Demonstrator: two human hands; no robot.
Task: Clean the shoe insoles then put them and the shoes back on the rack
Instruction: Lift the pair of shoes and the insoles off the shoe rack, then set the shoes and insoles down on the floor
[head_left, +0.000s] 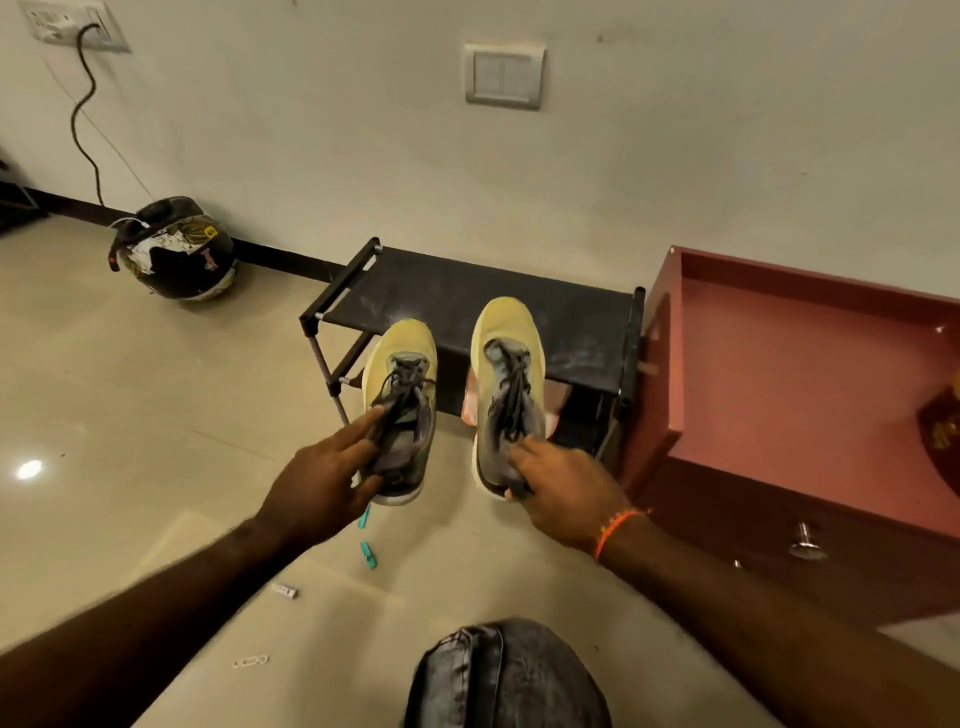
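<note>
Fingers of the left hand (317, 483) pinch the left yellow sneaker (402, 400) at its heel collar, fingers of the right hand (563, 493) likewise clamp the right yellow sneaker (506, 384), both carried toes-forward above the black shoe rack (467, 296), probably for shelving.

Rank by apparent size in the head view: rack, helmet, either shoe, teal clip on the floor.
1. Rack
2. Helmet
3. Shoes, left and right, look alike and are held nearer the camera, so their order against the helmet is unsure
4. Teal clip

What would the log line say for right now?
left hand: holds left shoe | right hand: holds right shoe | rack: top bare
</note>
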